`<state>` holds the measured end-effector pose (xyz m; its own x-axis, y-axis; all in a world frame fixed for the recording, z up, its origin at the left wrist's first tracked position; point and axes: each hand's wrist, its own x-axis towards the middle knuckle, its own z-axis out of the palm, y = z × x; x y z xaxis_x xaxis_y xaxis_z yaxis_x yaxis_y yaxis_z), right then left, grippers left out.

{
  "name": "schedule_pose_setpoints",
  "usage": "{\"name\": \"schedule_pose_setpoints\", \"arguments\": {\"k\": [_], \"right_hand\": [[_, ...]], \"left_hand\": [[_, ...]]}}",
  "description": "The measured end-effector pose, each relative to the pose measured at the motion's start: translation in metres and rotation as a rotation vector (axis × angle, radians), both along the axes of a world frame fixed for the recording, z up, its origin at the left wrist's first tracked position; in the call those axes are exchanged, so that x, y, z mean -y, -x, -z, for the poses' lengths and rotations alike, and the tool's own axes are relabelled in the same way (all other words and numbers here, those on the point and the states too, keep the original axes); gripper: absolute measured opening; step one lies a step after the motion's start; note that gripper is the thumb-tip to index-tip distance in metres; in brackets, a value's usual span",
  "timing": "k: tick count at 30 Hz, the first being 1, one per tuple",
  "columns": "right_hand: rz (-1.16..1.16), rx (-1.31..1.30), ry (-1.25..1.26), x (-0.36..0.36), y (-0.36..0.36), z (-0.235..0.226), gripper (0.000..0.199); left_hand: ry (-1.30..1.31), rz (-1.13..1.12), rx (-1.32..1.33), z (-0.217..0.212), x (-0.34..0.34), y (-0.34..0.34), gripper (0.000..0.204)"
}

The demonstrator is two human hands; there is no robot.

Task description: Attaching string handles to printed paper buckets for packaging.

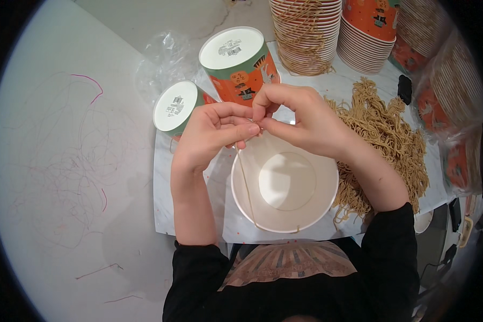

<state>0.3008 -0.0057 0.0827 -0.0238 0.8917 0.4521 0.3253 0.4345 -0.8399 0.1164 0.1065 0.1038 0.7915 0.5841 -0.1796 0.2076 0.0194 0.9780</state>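
Note:
A white paper bucket (330,188) stands upright in front of me, its open top facing up. Over its far rim, my left hand (220,124) and my right hand (300,115) meet fingertip to fingertip. Both are closed in a pinch on a thin tan cord (246,182). From the left hand the cord drops across the bucket's opening to the near rim, where a short end shows at the edge. The exact spot between the fingertips is mostly hidden by the fingers.
Two orange-and-green printed buckets (233,51) lie bottom up beyond my hands. A heap of tan cords (383,145) lies to the right. Stacked buckets (306,37) stand at the back, bagged ones (456,107) at far right. Crumpled clear plastic (163,59) is behind left; loose threads (99,271) lie left.

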Motion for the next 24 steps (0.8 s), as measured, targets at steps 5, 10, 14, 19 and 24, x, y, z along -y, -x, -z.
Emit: {"name": "schedule_pose_setpoints", "arguments": {"k": [5, 10, 14, 19, 24], "right_hand": [[0.006, 0.013, -0.007, 0.001, -0.001, 0.000, 0.009], [-0.002, 0.062, -0.047, 0.002, 0.002, 0.004, 0.013], [-0.032, 0.069, -0.042, 0.004, 0.006, 0.002, 0.016], [0.016, 0.127, -0.054, 0.006, 0.006, 0.002, 0.015], [0.094, 0.107, -0.037, 0.007, 0.012, 0.001, 0.017]], "left_hand": [[0.056, 0.036, 0.007, 0.005, -0.006, 0.001, 0.034], [-0.006, -0.024, 0.010, 0.006, -0.003, -0.002, 0.016], [-0.111, 0.054, -0.076, 0.010, -0.009, 0.000, 0.019], [-0.061, -0.003, -0.018, 0.008, -0.009, -0.001, 0.011], [0.006, -0.027, 0.031, 0.013, -0.013, 0.000, 0.010]]}}
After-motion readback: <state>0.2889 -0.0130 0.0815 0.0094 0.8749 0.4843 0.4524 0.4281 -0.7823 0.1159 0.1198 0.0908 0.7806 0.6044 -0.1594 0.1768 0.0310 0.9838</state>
